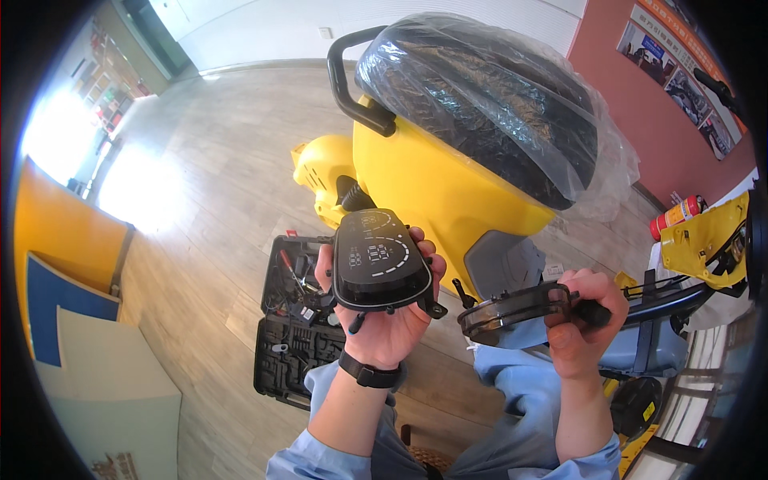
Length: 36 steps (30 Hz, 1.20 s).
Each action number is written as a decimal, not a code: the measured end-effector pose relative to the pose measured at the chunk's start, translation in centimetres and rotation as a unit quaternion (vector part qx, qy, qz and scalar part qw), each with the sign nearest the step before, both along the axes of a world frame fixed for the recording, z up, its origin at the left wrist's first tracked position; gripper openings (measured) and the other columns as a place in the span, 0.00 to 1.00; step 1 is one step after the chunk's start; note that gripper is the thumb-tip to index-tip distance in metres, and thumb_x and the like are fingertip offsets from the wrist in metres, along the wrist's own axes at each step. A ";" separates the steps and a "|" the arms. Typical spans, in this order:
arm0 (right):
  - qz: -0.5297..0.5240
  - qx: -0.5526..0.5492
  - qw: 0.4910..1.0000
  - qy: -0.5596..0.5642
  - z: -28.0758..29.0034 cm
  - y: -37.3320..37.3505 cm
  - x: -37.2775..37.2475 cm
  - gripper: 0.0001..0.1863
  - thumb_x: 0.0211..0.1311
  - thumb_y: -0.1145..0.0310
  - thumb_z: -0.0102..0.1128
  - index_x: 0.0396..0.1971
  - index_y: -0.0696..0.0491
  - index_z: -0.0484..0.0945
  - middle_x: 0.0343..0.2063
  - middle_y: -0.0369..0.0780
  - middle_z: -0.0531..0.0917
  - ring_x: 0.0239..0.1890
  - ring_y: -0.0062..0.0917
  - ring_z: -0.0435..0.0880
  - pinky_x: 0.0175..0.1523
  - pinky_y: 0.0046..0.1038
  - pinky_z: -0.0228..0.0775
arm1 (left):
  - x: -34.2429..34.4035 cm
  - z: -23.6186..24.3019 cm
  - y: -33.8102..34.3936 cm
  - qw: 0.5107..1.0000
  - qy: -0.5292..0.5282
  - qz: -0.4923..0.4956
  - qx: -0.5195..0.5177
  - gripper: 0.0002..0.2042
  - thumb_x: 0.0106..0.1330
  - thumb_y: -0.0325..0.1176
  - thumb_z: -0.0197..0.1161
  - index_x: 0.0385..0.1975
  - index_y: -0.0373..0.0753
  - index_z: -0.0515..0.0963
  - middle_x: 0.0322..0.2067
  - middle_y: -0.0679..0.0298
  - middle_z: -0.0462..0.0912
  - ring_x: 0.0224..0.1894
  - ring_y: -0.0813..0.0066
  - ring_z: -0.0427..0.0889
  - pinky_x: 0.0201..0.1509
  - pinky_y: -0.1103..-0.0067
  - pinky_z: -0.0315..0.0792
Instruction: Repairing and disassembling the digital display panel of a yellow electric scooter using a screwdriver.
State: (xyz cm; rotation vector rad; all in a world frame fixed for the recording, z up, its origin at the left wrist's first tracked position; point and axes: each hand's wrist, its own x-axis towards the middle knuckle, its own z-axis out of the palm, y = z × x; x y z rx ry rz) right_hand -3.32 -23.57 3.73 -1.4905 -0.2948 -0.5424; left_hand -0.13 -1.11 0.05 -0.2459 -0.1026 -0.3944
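My left hand (382, 332), with a black strap on its wrist, grips a scooter's instrument display (378, 260) from below. The display is black and rounded, its face turned up with white segments and digits showing; mounting tabs stick out at its near edge. To its right, my right hand (588, 320) closes around a dark see-through curved cover (512, 310), held apart from the display and tilted edge-on. A black handle-like piece (593, 313) also shows in the right hand's fingers; I cannot tell whether it belongs to the cover.
A yellow scooter body (424, 184) stands ahead, its black seat (488, 104) under clear plastic. An open black tool case (268, 348) lies on the wooden floor to the left. At right are yellow panels (704, 248) with dark frame parts and a red fire extinguisher (676, 216).
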 end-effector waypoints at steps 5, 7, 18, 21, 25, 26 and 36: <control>-0.014 0.000 1.000 0.003 -0.2 0.0 0.0 0.29 0.46 0.50 0.83 0.34 0.58 0.81 0.25 0.36 0.83 0.26 0.16 0.71 0.33 0.22 0.62 | 0.0 -0.2 0.0 0.998 -0.031 -0.028 -0.047 0.49 0.63 0.72 0.56 0.64 0.25 0.63 0.55 0.45 0.73 0.61 0.47 0.73 0.64 0.60 0.78; -0.021 0.001 1.000 0.002 -0.3 0.0 0.0 0.28 0.46 0.50 0.83 0.34 0.58 0.80 0.25 0.35 0.81 0.27 0.16 0.71 0.33 0.22 0.61 | 0.1 -0.3 0.0 0.997 -0.041 -0.032 -0.049 0.49 0.63 0.72 0.56 0.64 0.25 0.63 0.55 0.45 0.72 0.61 0.47 0.73 0.64 0.60 0.78; -0.177 -0.038 0.984 0.007 0.2 1.4 0.3 0.19 0.54 0.67 0.79 0.42 0.58 0.80 0.26 0.32 0.76 0.26 0.14 0.68 0.33 0.18 0.59 | -0.3 0.1 -0.4 0.988 0.014 0.074 0.136 0.43 0.64 0.70 0.58 0.63 0.33 0.68 0.57 0.52 0.78 0.56 0.53 0.81 0.62 0.60 0.79; -0.203 -0.213 0.956 -0.014 0.7 1.9 0.7 0.16 0.57 0.74 0.75 0.45 0.59 0.81 0.27 0.33 0.79 0.22 0.14 0.70 0.29 0.18 0.62 | -0.3 0.5 -0.7 0.966 0.090 0.109 0.218 0.38 0.66 0.67 0.59 0.64 0.39 0.71 0.62 0.53 0.77 0.61 0.62 0.77 0.65 0.63 0.74; -0.086 -0.329 0.940 -0.003 1.0 2.6 1.0 0.18 0.55 0.74 0.76 0.47 0.55 0.83 0.31 0.41 0.86 0.24 0.26 0.82 0.29 0.26 0.71 | -0.2 1.3 -1.6 0.943 0.082 0.079 0.312 0.29 0.71 0.58 0.59 0.61 0.42 0.72 0.57 0.60 0.81 0.58 0.61 0.81 0.62 0.61 0.76; -0.074 -0.320 0.944 0.014 0.9 2.6 1.2 0.17 0.57 0.72 0.75 0.46 0.56 0.83 0.30 0.42 0.86 0.25 0.29 0.83 0.30 0.26 0.72 | -0.3 1.5 -1.7 0.933 0.065 0.077 0.346 0.25 0.72 0.56 0.59 0.58 0.45 0.73 0.51 0.65 0.83 0.55 0.68 0.81 0.65 0.60 0.73; -0.074 -0.373 0.925 0.012 -0.7 2.2 1.9 0.08 0.63 0.72 0.68 0.41 0.56 0.83 0.33 0.44 0.87 0.32 0.36 0.88 0.35 0.29 0.77 | -0.4 1.8 -2.5 0.841 0.042 0.114 0.527 0.25 0.73 0.59 0.55 0.50 0.42 0.77 0.41 0.65 0.85 0.49 0.70 0.85 0.57 0.68 0.80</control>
